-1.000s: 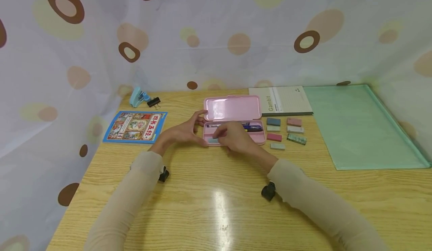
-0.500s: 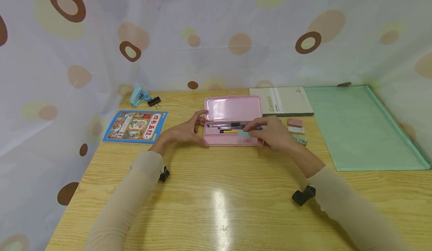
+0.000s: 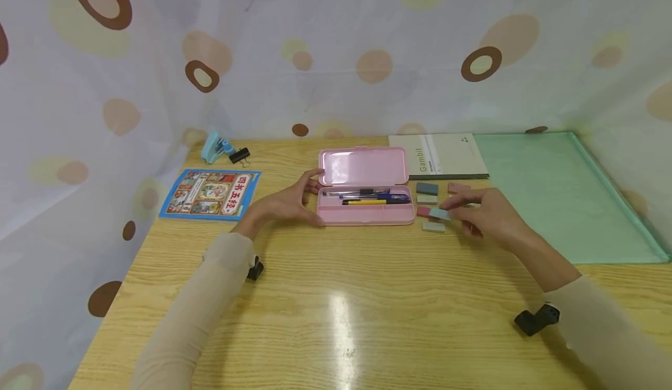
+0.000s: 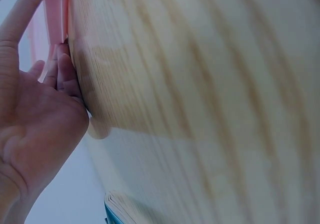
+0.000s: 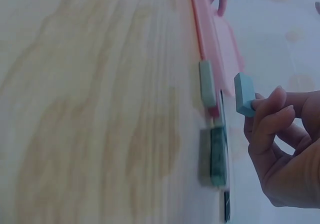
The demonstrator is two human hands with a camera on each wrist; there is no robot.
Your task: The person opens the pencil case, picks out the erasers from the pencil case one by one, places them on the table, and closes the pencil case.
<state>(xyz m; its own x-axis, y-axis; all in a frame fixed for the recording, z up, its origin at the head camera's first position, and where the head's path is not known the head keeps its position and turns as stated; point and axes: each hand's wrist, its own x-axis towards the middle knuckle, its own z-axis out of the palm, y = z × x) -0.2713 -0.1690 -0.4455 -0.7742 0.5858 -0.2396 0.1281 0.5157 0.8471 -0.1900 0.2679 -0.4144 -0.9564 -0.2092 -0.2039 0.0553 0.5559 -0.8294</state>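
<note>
A curtain (image 3: 336, 58) with brown and yellow ovals hangs around a wooden bench (image 3: 336, 308); on the bench lie, at the far right, a green plastic folder (image 3: 556, 197), next to it a grey notebook (image 3: 446, 155), at the left a blue picture book (image 3: 211, 194), and in the middle an open pink pencil case (image 3: 364, 195) with pens (image 3: 367, 196) in its tray. The left hand (image 3: 286, 203) rests at the left end of the pencil case, thumb up at the lid corner and fingers against the tray; it is spread and relaxed, touching the case without clasping it. The right hand (image 3: 485, 212) is to the right of the case and pinches a small light blue eraser (image 3: 440, 214) between thumb and fingertips, held a little above the bench, over a group of other erasers (image 3: 427, 189) that lie just beside the case's right end. The right wrist view shows what the head view does not: the blue eraser (image 5: 243, 94) is clear of the surface, gripped only at one end by the fingertips (image 5: 274, 96), with a pale green eraser (image 5: 206, 83) and a dark green one (image 5: 218, 156) lying flat below it. The left wrist view shows the palm (image 4: 35, 134) and the fingers pressed on the pink edge (image 4: 56, 14). At the far left corner are a small blue stapler (image 3: 214, 147) and a black binder clip (image 3: 239, 156).
</note>
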